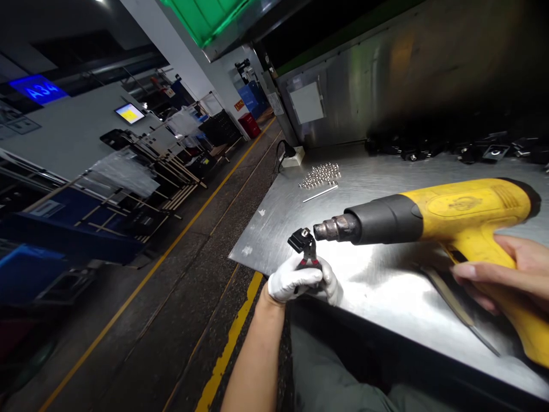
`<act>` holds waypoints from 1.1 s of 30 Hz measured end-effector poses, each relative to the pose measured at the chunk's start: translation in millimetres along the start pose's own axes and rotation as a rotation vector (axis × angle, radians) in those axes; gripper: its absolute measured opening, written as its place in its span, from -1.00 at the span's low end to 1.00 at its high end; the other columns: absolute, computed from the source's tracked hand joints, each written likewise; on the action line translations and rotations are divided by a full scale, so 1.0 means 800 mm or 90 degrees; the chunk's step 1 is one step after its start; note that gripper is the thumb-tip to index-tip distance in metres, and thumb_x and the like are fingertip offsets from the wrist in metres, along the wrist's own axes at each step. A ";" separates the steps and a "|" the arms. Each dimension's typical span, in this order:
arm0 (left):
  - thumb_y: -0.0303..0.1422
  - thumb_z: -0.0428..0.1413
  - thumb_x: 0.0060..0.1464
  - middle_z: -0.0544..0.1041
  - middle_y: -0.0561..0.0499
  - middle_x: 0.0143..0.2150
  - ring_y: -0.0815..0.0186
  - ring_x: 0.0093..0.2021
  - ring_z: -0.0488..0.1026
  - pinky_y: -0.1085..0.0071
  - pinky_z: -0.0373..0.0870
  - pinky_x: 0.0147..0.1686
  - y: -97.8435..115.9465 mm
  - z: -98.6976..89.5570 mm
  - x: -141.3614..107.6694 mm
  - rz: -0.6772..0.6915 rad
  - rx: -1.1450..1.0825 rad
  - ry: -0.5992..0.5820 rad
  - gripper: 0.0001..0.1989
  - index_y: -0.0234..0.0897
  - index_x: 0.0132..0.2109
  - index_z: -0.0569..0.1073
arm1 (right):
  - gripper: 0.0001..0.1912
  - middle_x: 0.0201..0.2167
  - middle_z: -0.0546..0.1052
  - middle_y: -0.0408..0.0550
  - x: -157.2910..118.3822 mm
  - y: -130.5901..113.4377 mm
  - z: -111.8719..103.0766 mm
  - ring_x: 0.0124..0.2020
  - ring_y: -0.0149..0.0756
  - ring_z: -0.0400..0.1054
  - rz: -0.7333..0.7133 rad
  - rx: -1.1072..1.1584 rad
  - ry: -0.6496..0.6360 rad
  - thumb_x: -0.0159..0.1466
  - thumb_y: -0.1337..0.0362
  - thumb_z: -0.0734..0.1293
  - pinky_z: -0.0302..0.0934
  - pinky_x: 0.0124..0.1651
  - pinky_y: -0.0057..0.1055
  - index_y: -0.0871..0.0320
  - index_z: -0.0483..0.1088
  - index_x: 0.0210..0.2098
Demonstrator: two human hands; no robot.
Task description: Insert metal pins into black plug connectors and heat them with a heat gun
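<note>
My left hand [300, 280], in a white glove, is closed around the dark handles of a pair of pliers [309, 252]. In the jaws sits a small black part [297, 240] with a silver metal fitting on top. My bare right hand [510, 274] grips the handle of a yellow heat gun [472, 212]. The gun lies level across the view, its stepped metal nozzle [337, 228] pointing left, close beside the black part. Whether nozzle and part touch, I cannot tell.
On the steel table [266, 234] lie many small metal pieces [319, 175] and a thin metal rod [320, 193]. A white power strip [294, 157] with a black plug stands behind them. Dark parts [420, 150] line the back. Left of the table's edge is a floor with yellow lines.
</note>
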State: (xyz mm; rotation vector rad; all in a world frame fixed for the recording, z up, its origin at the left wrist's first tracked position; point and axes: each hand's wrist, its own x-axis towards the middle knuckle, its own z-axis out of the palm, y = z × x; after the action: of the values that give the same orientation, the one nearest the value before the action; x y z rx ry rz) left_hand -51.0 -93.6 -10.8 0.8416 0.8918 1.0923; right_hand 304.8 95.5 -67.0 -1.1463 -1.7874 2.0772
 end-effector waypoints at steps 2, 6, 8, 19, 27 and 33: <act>-0.21 0.27 0.09 0.51 -0.10 -0.41 0.20 -0.40 0.51 0.37 0.29 -0.42 -0.001 -0.001 0.000 0.001 -0.002 -0.002 -0.72 -0.40 -0.29 0.49 | -0.70 -0.58 0.51 -0.06 0.001 -0.001 0.002 -0.58 -0.17 0.37 -0.015 -0.005 0.015 0.17 -0.01 0.49 0.28 -0.55 -0.33 0.06 0.46 -0.47; -0.21 0.26 0.10 0.51 -0.10 -0.40 0.17 -0.38 0.53 0.31 0.35 -0.35 -0.002 -0.001 0.001 0.009 -0.009 -0.011 -0.72 -0.40 -0.28 0.49 | -0.68 -0.59 0.51 -0.08 -0.002 -0.007 0.007 -0.59 -0.20 0.37 -0.023 -0.015 0.027 0.18 -0.05 0.48 0.29 -0.55 -0.36 0.05 0.45 -0.46; -0.22 0.26 0.11 0.52 -0.11 -0.40 0.16 -0.37 0.54 0.29 0.37 -0.33 -0.002 -0.001 0.001 0.013 -0.012 -0.015 -0.72 -0.40 -0.27 0.49 | -0.65 -0.60 0.50 -0.09 -0.005 -0.011 0.009 -0.59 -0.21 0.36 -0.018 -0.016 0.031 0.18 -0.07 0.47 0.29 -0.55 -0.36 0.04 0.44 -0.47; -0.25 0.23 0.14 0.51 -0.11 -0.39 0.16 -0.37 0.54 0.26 0.38 -0.31 -0.002 0.002 0.002 0.024 -0.025 -0.027 -0.76 -0.40 -0.26 0.51 | -0.70 -0.60 0.50 -0.09 -0.007 -0.011 0.012 -0.60 -0.22 0.34 -0.037 -0.027 0.043 0.14 -0.01 0.49 0.26 -0.56 -0.36 0.04 0.45 -0.47; -0.25 0.24 0.13 0.51 -0.10 -0.40 0.17 -0.38 0.53 0.28 0.37 -0.32 0.000 0.003 0.002 0.017 -0.024 -0.019 -0.75 -0.40 -0.26 0.50 | -0.70 -0.59 0.49 -0.08 -0.004 -0.012 0.011 -0.57 -0.20 0.35 -0.048 -0.024 0.024 0.18 0.00 0.47 0.30 -0.51 -0.35 0.06 0.46 -0.48; -0.20 0.28 0.09 0.51 -0.10 -0.41 0.17 -0.39 0.52 0.27 0.37 -0.32 -0.001 0.003 0.002 0.005 -0.016 -0.004 -0.70 -0.40 -0.28 0.49 | -0.73 -0.57 0.50 -0.08 0.001 -0.001 -0.001 -0.56 -0.19 0.36 -0.032 -0.017 0.011 0.20 0.03 0.46 0.30 -0.51 -0.34 0.05 0.47 -0.47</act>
State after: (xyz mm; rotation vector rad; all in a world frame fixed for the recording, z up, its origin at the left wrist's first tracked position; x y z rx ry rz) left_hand -48.6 -92.5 -10.8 0.8284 0.8693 1.1050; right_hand 304.3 96.6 -66.8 -1.1107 -1.8212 2.0154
